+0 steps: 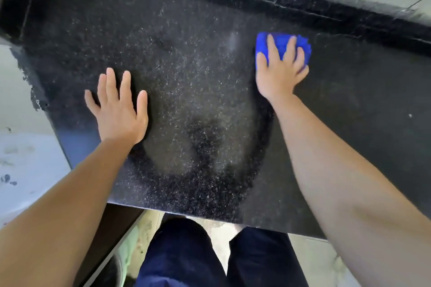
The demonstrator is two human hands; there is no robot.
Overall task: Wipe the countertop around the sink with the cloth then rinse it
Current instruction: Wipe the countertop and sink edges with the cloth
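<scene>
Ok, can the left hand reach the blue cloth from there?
Probably yes: only bare countertop lies between the left hand and the cloth, though the right hand covers most of it.

Black speckled stone countertop (198, 65): a crumpled blue cloth (283, 43) lies far right, pressed down by the right hand (278, 74); the left hand (119, 112) rests flat, near left

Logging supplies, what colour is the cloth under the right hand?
Bright blue cloth, clearest in the head view, pressed under the right hand.
</scene>
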